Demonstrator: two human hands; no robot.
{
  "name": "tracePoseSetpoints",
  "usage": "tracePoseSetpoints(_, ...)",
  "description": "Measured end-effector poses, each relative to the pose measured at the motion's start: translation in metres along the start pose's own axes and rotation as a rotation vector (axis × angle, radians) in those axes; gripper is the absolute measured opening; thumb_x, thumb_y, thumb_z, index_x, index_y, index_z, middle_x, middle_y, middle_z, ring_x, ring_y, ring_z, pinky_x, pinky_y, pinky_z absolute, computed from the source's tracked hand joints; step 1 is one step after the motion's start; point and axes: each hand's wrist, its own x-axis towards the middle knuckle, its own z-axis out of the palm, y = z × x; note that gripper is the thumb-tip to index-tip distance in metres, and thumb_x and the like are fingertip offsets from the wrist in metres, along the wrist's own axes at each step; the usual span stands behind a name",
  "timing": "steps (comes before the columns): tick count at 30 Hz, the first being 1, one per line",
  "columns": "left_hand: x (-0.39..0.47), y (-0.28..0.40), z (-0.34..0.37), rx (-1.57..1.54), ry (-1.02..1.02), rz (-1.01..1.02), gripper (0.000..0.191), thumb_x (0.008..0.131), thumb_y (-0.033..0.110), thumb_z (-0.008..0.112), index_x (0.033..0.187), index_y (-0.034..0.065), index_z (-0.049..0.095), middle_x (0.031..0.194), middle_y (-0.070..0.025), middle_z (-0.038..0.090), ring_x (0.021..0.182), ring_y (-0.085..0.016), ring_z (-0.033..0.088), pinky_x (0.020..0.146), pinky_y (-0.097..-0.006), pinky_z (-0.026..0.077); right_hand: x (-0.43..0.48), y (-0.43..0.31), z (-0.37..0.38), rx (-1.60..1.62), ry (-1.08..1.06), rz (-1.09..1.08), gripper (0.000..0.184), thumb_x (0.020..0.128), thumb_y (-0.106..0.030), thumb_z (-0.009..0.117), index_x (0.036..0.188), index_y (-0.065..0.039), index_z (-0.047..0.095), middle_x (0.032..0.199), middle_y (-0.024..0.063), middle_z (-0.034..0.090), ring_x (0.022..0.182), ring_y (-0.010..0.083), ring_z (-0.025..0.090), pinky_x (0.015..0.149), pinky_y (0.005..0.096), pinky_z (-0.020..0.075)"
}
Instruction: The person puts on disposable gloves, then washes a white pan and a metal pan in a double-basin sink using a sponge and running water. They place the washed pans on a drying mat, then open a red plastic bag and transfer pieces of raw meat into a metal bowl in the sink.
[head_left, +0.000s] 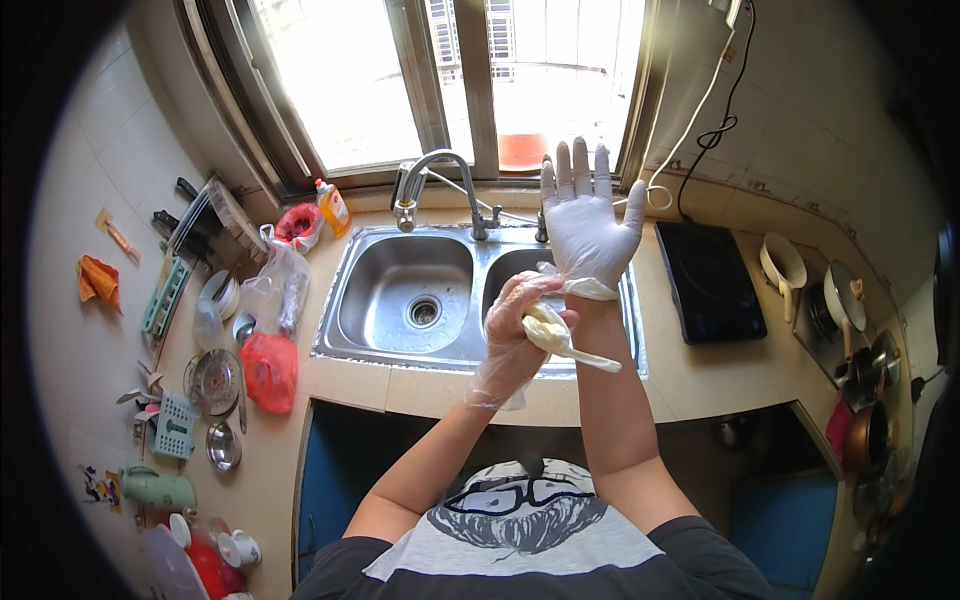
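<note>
My right hand (592, 232) wears a white rubber-like glove, palm showing and fingers spread, raised over the right basin of the sink. At its wrist the rolled cuff (592, 289) is touched by the fingertips of my left hand (517, 322), which has a clear plastic glove on. That left hand is closed around a crumpled cream-white glove (551, 334), with one finger of it hanging out to the right. Below and to the left lies the stainless steel double sink (405, 292), whose chrome faucet (442, 157) points over the left basin.
Right of the sink sits a black induction cooktop (709, 281), with pots (784, 262) beyond. Left are a dish soap bottle (332, 208), a red plastic bag (268, 371), a knife rack (199, 225), a metal bowl (223, 446) and a green utensil basket (176, 425). A window is ahead.
</note>
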Motion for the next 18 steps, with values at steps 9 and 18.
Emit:
tracePoseSetpoints(9,0.005,-0.003,0.008,-0.209,0.091,-0.13,0.03,0.075,-0.004,0.075,0.098,0.0079,0.061,0.096,-0.0052,0.056,0.092,-0.017,0.054,0.079,-0.03,0.046,-0.008,0.004,0.004,-0.46,-0.038,-0.051,0.074,0.095,-0.055,0.041,0.15,-0.007,0.023,0.148,0.0172,0.036,0.142,0.0281,0.029,0.12,0.0413,0.0167)
tracePoseSetpoints(18,0.002,-0.008,-0.022,0.315,-0.007,0.214,0.035,0.072,-0.003,0.074,0.1,0.008,0.056,0.097,-0.0112,0.055,0.083,-0.028,0.063,0.067,-0.0368,0.052,-0.004,-0.001,-0.004,-0.348,0.07,-0.129,0.07,0.098,-0.048,0.043,0.15,-0.005,0.024,0.149,0.0168,0.034,0.143,0.0282,0.025,0.119,0.042,0.015)
